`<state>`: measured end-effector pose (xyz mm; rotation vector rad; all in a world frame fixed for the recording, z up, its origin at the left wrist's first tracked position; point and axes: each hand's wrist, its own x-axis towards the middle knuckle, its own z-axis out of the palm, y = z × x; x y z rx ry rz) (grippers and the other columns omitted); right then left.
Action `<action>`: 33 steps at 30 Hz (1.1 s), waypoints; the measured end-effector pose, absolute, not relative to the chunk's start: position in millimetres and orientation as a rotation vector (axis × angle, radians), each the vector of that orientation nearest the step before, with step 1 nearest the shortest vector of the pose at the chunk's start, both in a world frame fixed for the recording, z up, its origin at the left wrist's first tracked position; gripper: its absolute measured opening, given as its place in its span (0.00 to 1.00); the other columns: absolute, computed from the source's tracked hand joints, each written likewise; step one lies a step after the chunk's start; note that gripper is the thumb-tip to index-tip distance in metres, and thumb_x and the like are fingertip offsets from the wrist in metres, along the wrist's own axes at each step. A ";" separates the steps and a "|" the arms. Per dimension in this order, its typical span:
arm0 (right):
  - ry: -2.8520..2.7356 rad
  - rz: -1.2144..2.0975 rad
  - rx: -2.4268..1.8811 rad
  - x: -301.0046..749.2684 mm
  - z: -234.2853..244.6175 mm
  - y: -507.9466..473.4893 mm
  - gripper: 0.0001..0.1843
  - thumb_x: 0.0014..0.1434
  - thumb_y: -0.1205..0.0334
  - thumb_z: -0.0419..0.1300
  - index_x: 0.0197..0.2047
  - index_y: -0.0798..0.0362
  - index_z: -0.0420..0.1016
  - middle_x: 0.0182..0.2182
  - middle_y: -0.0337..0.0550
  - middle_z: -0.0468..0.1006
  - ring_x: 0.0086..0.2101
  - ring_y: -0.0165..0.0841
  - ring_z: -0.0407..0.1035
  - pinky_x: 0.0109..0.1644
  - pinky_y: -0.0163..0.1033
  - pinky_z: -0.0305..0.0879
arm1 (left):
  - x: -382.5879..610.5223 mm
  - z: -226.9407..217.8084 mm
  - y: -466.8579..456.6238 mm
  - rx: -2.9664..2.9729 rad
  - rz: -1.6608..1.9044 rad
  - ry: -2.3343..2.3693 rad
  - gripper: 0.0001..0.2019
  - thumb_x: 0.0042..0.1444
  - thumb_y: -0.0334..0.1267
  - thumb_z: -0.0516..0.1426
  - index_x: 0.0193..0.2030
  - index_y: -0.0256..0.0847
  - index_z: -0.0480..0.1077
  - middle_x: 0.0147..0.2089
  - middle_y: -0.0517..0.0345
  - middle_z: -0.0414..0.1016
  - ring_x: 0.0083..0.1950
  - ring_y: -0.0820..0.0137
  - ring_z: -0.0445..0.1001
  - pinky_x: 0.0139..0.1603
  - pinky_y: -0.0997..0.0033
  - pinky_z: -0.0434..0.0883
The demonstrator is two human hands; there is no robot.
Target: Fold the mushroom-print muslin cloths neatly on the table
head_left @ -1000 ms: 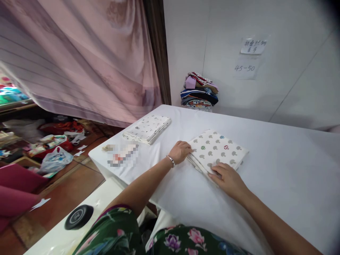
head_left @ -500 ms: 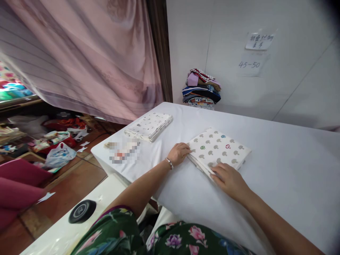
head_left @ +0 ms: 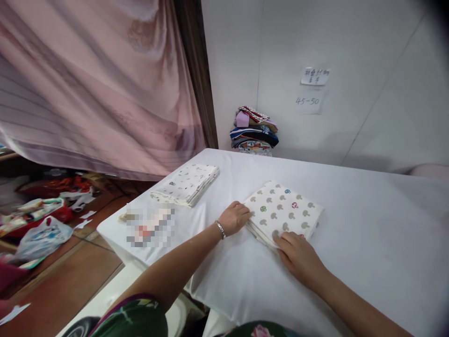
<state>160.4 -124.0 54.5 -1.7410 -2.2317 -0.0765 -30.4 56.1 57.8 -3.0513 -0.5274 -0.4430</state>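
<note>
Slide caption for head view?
Left hand and right hand touching a folded white mushroom-print cloth on a white-covered table.

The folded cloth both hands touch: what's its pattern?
Mushroom-like shapes, mostly grey, on white cloth; head view.

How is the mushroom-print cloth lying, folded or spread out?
Folded: the mushroom-print cloth shows stacked layers along its near edge, between the left hand and right hand.

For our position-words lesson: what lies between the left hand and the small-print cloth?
Only white tablecloth lies between the left hand and the small-print cloth, in the head view.
</note>
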 end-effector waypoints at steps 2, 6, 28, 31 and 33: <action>-2.223 -0.034 -1.729 161.5 55.2 -125.5 0.14 0.61 0.68 0.45 0.43 0.52 0.69 0.33 0.44 0.69 0.33 0.34 0.63 0.36 0.39 0.58 | -31.2 57.0 56.1 -3.024 -0.460 -0.523 0.16 0.60 0.29 0.44 0.47 0.41 0.70 0.40 0.50 0.73 0.44 0.67 0.69 0.50 0.62 0.61; -2.228 0.005 -1.729 161.5 55.9 -129.4 0.11 0.60 0.67 0.47 0.42 0.51 0.69 0.34 0.44 0.68 0.34 0.34 0.62 0.37 0.40 0.58 | -37.4 47.9 51.3 -3.063 -0.563 -0.567 0.16 0.54 0.27 0.48 0.45 0.41 0.71 0.41 0.51 0.74 0.45 0.66 0.69 0.49 0.63 0.62; -2.067 0.231 -1.699 178.4 110.9 -61.6 0.18 0.62 0.56 0.46 0.51 0.49 0.68 0.53 0.48 0.67 0.53 0.39 0.60 0.53 0.46 0.60 | 7.9 22.7 46.7 -2.982 -0.548 -0.936 0.26 0.60 0.52 0.46 0.61 0.42 0.58 0.66 0.53 0.53 0.68 0.60 0.46 0.65 0.50 0.49; -2.046 0.062 -1.750 190.0 93.7 -4.7 0.25 0.62 0.53 0.45 0.59 0.54 0.61 0.62 0.52 0.55 0.60 0.42 0.49 0.59 0.49 0.52 | 8.2 25.6 46.0 -2.991 -0.549 -0.944 0.26 0.60 0.51 0.46 0.62 0.43 0.57 0.67 0.54 0.52 0.68 0.60 0.46 0.65 0.50 0.49; -2.052 0.041 -1.926 195.6 70.7 23.6 0.29 0.61 0.50 0.46 0.60 0.58 0.59 0.62 0.55 0.53 0.62 0.45 0.43 0.61 0.53 0.47 | 8.3 26.0 45.6 -3.003 -0.545 -0.956 0.26 0.60 0.51 0.46 0.62 0.43 0.58 0.67 0.54 0.52 0.68 0.60 0.46 0.65 0.50 0.49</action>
